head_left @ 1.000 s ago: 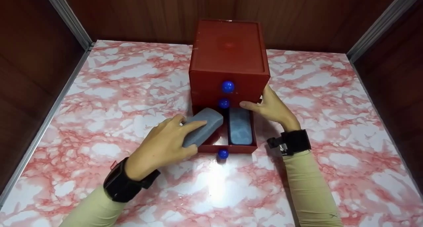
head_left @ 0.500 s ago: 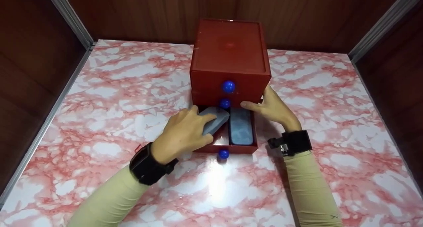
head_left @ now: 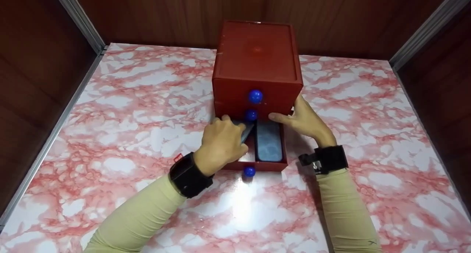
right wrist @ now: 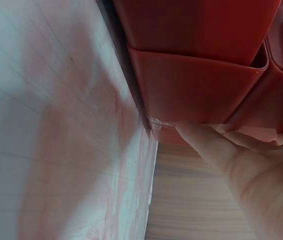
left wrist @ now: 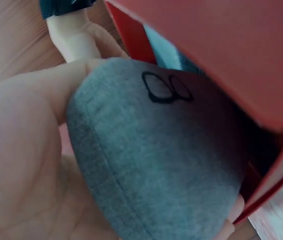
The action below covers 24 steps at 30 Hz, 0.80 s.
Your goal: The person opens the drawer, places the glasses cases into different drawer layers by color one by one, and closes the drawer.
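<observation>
My left hand grips a grey cloth-covered glasses case with a black double-loop mark on it. The case tilts into the left half of the pulled-out bottom drawer, partly under the overhang above; from the head, my hand hides most of it. A second, blue-grey case lies lengthwise in the drawer's right half. My right hand holds the red drawer cabinet at its right front corner, thumb on the front and fingers along the side. In the right wrist view, fingers touch the red side wall.
Two blue ball knobs show on the cabinet's upper front, and another knob on the pulled-out drawer. The cabinet stands on a red-and-white marbled tabletop. Dark wood panels enclose the table at the back and sides.
My left hand has moved right and forward, bringing the grey glasses case from above the drawer's left edge down into it. The right hand and the blue-grey case have stayed put.
</observation>
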Available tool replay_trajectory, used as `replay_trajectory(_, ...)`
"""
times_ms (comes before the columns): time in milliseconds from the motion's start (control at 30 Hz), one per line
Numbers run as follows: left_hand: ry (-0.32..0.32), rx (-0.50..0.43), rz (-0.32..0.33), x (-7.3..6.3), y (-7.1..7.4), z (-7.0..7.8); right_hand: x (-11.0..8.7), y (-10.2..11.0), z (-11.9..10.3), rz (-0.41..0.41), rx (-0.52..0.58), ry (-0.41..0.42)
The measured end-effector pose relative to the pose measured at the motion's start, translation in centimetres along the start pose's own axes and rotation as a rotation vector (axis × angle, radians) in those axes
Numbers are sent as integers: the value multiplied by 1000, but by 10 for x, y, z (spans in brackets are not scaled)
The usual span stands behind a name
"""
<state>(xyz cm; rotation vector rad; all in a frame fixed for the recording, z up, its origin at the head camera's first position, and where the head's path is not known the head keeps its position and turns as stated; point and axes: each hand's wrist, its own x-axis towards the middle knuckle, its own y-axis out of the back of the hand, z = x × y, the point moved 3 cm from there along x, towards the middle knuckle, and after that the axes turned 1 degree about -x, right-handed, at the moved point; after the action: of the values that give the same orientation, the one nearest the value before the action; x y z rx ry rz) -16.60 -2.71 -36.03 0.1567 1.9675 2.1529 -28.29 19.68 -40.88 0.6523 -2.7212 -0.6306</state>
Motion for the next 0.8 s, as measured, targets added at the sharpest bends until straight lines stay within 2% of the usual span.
replay_trajectory(133,73,21,-11,4,-4,5,0,-1,0,4,8,-5)
replay_trajectory(267,113,21,-20,8,-8,8,0,-1,0,5,22,-11)
replay_trajectory(633,144,28,12,17,-20,13,0,1,2,13,-11,-9)
replay_trajectory(800,148,109,-8,18,-24,15,0,1,2,12,-9,-6)
